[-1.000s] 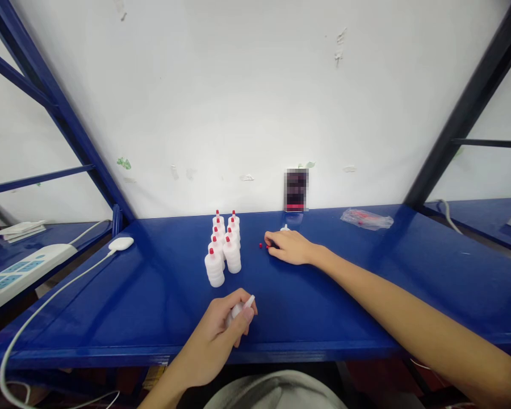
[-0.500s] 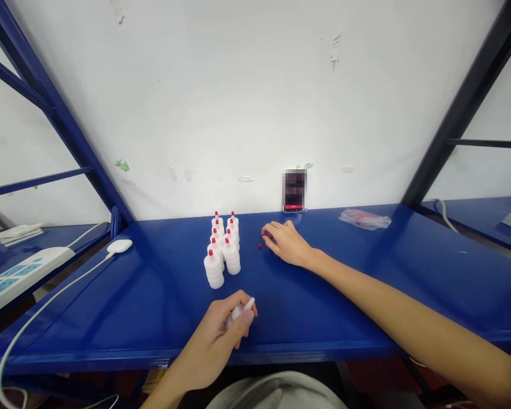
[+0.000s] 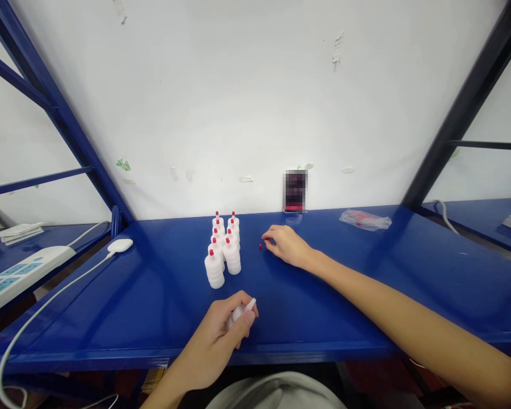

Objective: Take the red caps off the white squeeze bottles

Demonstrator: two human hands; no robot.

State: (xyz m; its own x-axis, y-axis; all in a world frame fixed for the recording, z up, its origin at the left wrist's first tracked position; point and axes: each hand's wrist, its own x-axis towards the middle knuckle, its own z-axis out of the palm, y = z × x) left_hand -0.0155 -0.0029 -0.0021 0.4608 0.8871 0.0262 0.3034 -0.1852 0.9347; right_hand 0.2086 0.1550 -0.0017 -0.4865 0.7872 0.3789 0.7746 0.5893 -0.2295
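My left hand (image 3: 225, 332) is wrapped around a small white squeeze bottle (image 3: 237, 313), its bare pointed nozzle sticking up past my thumb with no cap on it. Most of that bottle's body is hidden by my fingers. Farther off, my right hand (image 3: 286, 244) rests low over the table, thumb and fingertips pinched on a bit of red that looks like a small cap (image 3: 264, 239). Another loose red cap (image 3: 260, 246) lies just left of these fingertips. Left of it, several white squeeze bottles (image 3: 215, 271) with red tips stand upright in two rows.
The blue table (image 3: 153, 307) meets a white wall, where a phone (image 3: 295, 190) leans. A clear plastic bag (image 3: 365, 219) with red pieces lies at the back right. On the left are a white charger (image 3: 120, 245) with its cable and a power strip (image 3: 25, 272).
My right fingertips have drawn slightly down and closer together around the red cap. My left hand and the bottle in it stay almost still.
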